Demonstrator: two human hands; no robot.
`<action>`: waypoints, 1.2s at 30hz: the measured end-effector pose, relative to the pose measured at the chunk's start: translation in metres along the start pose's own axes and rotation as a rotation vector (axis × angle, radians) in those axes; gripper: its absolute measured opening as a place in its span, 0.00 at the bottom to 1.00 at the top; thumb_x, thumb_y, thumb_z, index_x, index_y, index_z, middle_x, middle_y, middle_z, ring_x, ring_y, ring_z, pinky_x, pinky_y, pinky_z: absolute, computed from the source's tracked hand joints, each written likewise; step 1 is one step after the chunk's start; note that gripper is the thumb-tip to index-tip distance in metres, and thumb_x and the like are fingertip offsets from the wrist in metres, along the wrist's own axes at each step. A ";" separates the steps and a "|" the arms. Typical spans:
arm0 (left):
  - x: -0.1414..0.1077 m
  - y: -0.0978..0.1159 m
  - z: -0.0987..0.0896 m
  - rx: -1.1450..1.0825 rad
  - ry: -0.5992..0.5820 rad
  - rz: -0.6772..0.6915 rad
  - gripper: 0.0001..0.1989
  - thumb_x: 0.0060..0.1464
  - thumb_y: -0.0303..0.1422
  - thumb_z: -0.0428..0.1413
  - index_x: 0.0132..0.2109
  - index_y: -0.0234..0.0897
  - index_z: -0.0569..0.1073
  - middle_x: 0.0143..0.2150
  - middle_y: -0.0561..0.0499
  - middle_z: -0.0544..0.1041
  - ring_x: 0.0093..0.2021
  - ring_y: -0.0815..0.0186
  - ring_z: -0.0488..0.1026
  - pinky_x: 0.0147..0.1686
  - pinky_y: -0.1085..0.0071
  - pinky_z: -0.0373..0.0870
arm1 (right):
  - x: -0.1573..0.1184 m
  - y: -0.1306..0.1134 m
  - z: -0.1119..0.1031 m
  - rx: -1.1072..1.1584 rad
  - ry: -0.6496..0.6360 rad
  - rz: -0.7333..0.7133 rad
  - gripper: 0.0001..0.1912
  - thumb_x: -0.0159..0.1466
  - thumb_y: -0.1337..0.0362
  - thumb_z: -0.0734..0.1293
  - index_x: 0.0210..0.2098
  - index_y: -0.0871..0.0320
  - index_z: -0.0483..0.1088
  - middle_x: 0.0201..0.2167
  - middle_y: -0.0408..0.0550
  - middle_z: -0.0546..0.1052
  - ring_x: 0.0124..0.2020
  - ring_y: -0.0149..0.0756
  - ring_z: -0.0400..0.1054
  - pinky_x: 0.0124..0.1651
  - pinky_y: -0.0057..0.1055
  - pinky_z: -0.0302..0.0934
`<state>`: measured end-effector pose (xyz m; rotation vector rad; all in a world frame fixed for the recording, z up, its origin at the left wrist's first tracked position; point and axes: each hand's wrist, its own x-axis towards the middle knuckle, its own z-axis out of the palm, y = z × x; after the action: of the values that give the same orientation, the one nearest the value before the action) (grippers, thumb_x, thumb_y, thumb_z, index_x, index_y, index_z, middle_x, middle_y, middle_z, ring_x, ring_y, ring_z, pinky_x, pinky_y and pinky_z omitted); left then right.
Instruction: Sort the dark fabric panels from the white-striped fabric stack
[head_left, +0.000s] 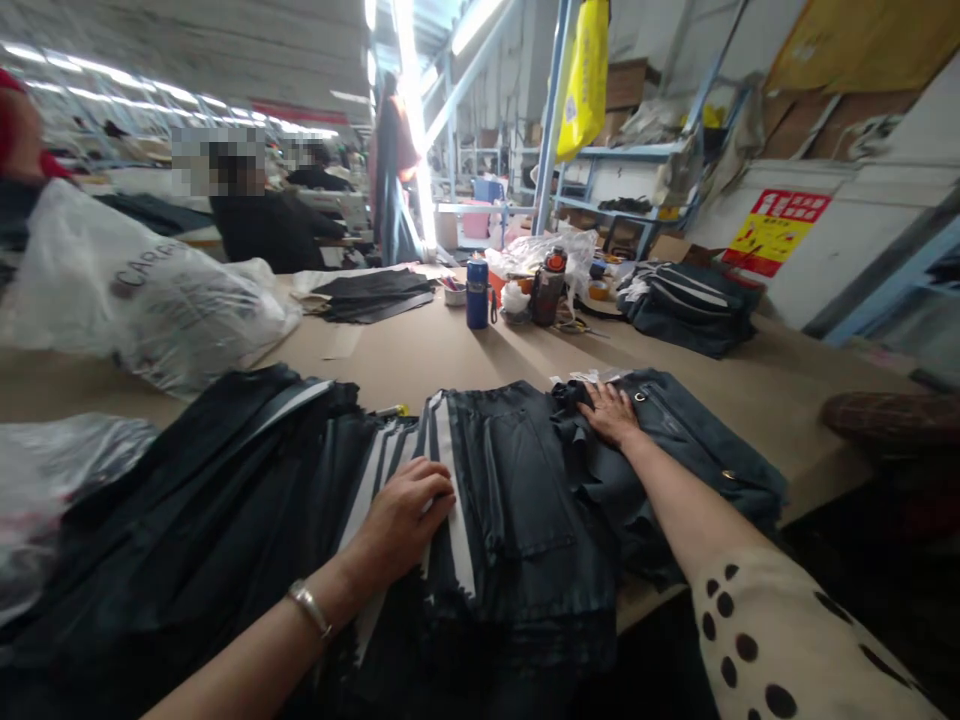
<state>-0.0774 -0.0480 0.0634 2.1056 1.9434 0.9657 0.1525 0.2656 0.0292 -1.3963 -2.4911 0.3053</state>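
A stack of dark fabric pieces (pixel 529 490) with pale strips and a stitched pocket lies in front of me. My left hand (pixel 411 505), a silver bracelet at its wrist, rests on the strips. Its fingers are bent with the thumb close to them, closed on the edge of a dark fabric piece with a pale strip (pixel 459 535). On a second dark pile (pixel 682 430) to the right, with metal eyelets and a zip line, my right hand (pixel 611 412) lies with fingers apart. More dark fabric (pixel 202 510) spreads out left of my left hand.
A blue bottle (pixel 477 293) and a dark bottle (pixel 550 290) stand on the brown table (pixel 397 345). Scissors (pixel 576 327) lie nearby. A folded dark bundle (pixel 686 305) is at right, a plastic bag (pixel 165 300) at left. A seated person (pixel 262 225) is beyond.
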 end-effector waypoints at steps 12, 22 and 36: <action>-0.005 0.001 0.003 -0.146 0.179 -0.115 0.07 0.58 0.27 0.49 0.36 0.35 0.71 0.35 0.48 0.73 0.39 0.65 0.69 0.42 0.67 0.67 | -0.127 -0.174 -0.040 0.252 -0.125 -0.631 0.16 0.64 0.57 0.61 0.47 0.59 0.68 0.42 0.51 0.72 0.44 0.38 0.66 0.50 0.33 0.60; -0.009 -0.002 0.004 -0.254 0.241 -0.236 0.10 0.53 0.25 0.49 0.39 0.35 0.73 0.36 0.49 0.77 0.37 0.65 0.73 0.41 0.69 0.68 | -0.148 -0.203 0.008 0.214 -0.229 -0.352 0.10 0.59 0.65 0.59 0.37 0.62 0.68 0.35 0.55 0.71 0.38 0.42 0.67 0.43 0.34 0.58; 0.022 0.042 -0.024 -0.749 0.063 -0.769 0.18 0.49 0.43 0.56 0.41 0.34 0.68 0.27 0.52 0.69 0.21 0.68 0.68 0.17 0.72 0.68 | -0.170 -0.192 -0.001 0.905 -0.130 -0.168 0.16 0.54 0.53 0.67 0.24 0.60 0.62 0.20 0.39 0.64 0.23 0.26 0.55 0.26 0.23 0.51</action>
<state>-0.0539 -0.0429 0.1109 0.8407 1.7582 1.2719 0.0838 0.0218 0.0674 -0.7910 -2.0593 1.3066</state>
